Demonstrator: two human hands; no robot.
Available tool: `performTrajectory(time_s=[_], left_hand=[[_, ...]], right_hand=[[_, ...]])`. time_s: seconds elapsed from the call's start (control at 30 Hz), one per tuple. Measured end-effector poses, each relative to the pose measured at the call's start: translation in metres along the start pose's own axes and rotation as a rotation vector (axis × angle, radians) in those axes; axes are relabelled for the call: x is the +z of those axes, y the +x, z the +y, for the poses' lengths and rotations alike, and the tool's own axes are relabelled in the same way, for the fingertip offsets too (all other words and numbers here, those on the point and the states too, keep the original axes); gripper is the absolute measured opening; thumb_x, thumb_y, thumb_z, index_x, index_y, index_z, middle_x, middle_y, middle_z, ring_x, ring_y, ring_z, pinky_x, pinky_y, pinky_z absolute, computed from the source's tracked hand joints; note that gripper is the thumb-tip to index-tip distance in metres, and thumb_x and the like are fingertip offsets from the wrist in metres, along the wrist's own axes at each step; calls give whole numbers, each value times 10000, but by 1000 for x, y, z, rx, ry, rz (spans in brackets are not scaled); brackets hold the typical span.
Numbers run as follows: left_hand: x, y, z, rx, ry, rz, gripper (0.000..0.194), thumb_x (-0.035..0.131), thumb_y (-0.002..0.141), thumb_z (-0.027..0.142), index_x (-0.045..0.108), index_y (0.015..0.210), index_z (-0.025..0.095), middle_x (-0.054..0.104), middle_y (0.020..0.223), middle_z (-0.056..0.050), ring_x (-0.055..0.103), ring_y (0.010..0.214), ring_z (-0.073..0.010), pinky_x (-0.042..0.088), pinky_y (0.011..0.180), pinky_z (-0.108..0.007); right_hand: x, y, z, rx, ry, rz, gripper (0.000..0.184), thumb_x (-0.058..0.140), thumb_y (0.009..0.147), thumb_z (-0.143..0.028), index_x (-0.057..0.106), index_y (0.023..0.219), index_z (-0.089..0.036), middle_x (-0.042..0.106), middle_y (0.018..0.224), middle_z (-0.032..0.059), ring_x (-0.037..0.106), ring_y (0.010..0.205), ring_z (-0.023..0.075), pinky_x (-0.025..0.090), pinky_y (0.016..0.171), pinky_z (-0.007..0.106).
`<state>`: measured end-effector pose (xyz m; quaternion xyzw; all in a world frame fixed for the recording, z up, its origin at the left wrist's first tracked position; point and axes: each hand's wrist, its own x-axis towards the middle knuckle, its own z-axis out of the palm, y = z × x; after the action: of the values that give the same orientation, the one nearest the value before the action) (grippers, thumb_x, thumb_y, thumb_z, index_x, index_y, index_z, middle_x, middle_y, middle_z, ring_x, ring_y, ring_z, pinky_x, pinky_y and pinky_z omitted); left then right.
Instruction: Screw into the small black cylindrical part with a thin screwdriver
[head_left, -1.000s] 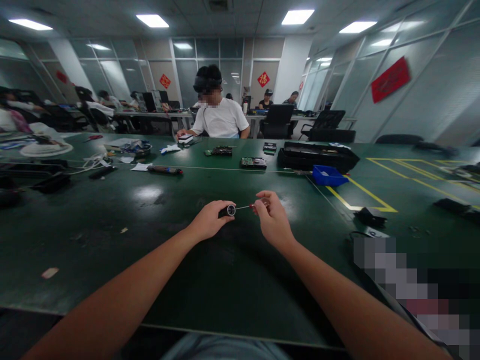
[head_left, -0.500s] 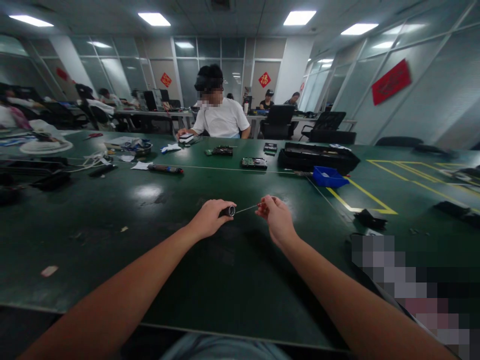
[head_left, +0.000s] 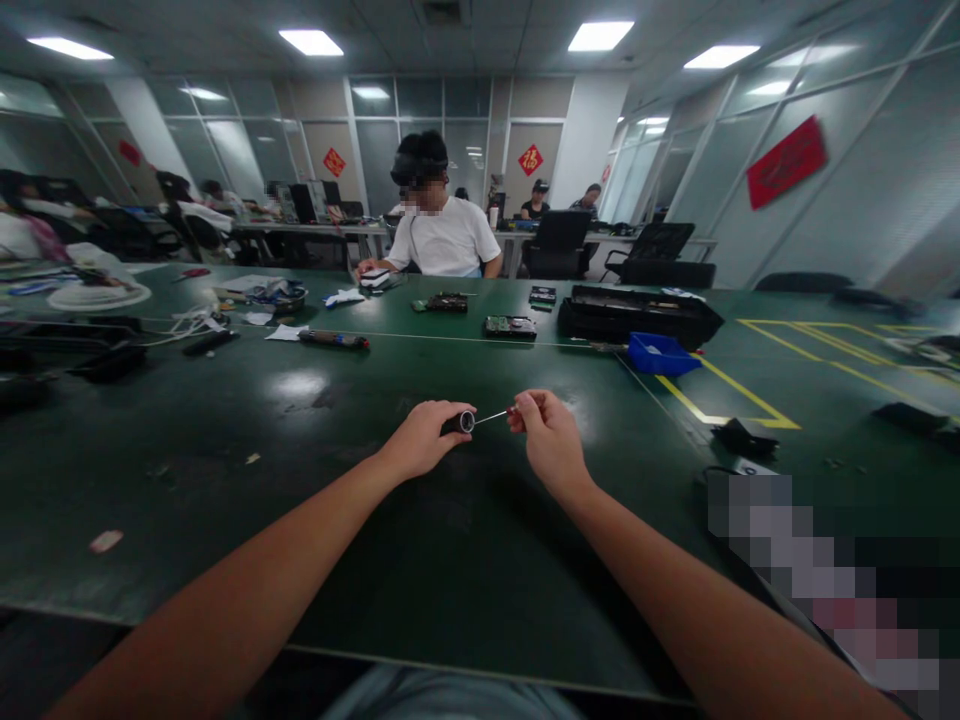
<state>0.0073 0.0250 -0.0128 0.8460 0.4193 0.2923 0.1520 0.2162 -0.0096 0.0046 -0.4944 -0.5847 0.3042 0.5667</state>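
In the head view, my left hand (head_left: 424,438) is closed round a small black cylinder (head_left: 466,422) with a silver-rimmed round end that faces me and to the right. Most of its body is hidden in my fingers. My right hand (head_left: 549,432) pinches a thin screwdriver (head_left: 491,416), its slim metal shaft pointing left and down to the cylinder's rim. Whether the tip touches the rim or goes inside, I cannot tell. Both hands are held over the green table (head_left: 420,570).
Beyond my hands lie an opened hard drive (head_left: 510,327), a dark circuit part (head_left: 448,302), a thick pen-shaped tool (head_left: 334,340), a blue tray (head_left: 660,354) and a long black case (head_left: 637,315). A black object (head_left: 744,437) lies to the right. Across the table sits a person (head_left: 446,235) in a white shirt.
The screwdriver's shaft shows shorter and my right hand sits slightly nearer the cylinder. My left hand keeps its hold. The whole view has shifted a little.
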Motion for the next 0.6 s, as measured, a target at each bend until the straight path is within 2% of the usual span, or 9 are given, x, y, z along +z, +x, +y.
performTrajectory(time_s=[0.23,0.43,0.6], left_hand=[[-1,0,1,19,0,11,390,682,836,281,627,1222,266,669,1102,-38,588,1025,-226,425,956,-389],[-1,-1,1,18,1,9,391,686,833,274,630,1220,279,660,1079,-29,581,1000,-217,429,932,-379],[-1,-1,-1,37,-6,20,400,696,824,247,631,1217,280,652,1091,-28,573,1014,-211,429,931,-374]], right_hand=[[1,0,4,-8,-10,-11,295,498,919,-474,590,938,-194,670,808,43,629,694,164,506,666,323],[1,2,3,44,49,-23,296,513,903,-480,584,933,-194,669,821,49,634,708,172,519,670,335],[0,1,2,9,-25,-30,276,493,922,-462,583,945,-202,673,821,44,644,727,177,517,692,342]])
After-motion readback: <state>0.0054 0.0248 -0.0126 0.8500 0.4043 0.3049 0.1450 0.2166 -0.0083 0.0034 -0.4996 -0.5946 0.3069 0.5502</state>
